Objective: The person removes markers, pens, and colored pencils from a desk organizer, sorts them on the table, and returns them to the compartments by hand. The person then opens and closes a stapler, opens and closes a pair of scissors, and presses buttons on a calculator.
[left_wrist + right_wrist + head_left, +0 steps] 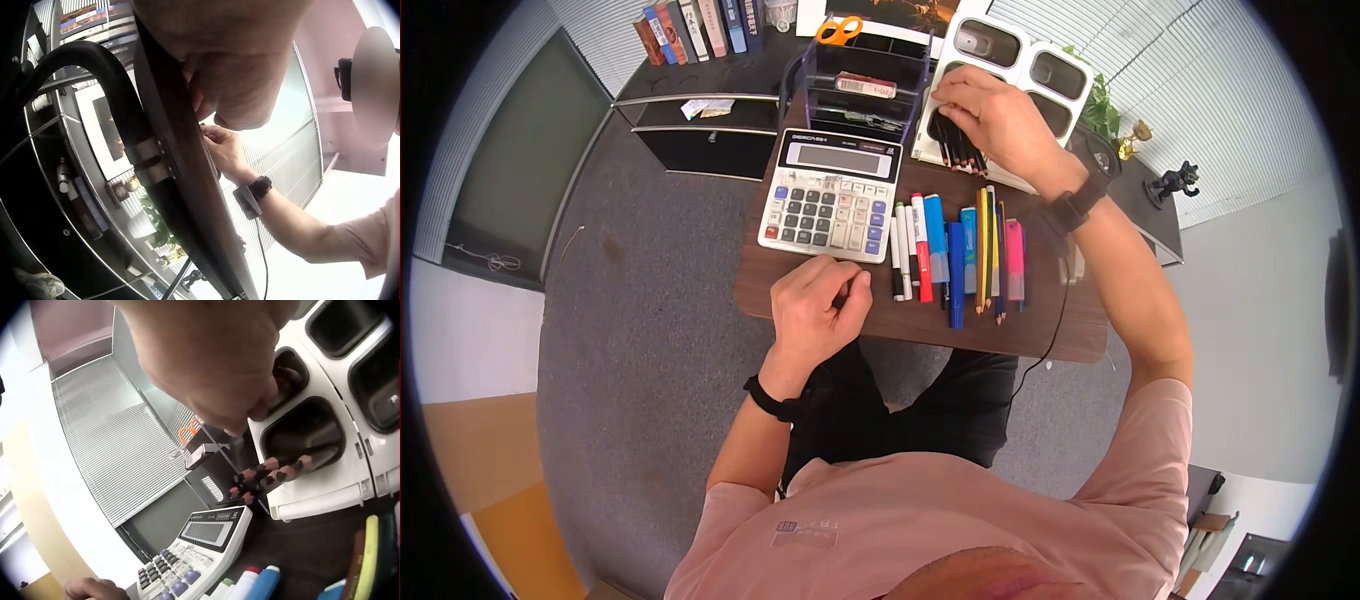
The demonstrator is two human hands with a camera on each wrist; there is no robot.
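Note:
My right hand (1005,115) is over the near left part of a white compartment box (920,150), fingers bent and pinching at the upper ends of a bundle of black pencils (960,150). Their sharpened tips point towards me, and in the right wrist view the pencil tips (269,475) spread out below the hand. The fingers hide part of the pencils' far ends. My left hand (815,305) rests at the table's near edge with fingers loosely curled, holding nothing, just below the white calculator (830,195).
Markers (920,245), highlighters (1015,260) and several pencils (985,240) lie in a row on the brown table (1040,335). Behind the calculator stands a clear-sided organizer (865,60) with orange scissors (840,30). A cable (1060,310) hangs from the right wrist over the edge.

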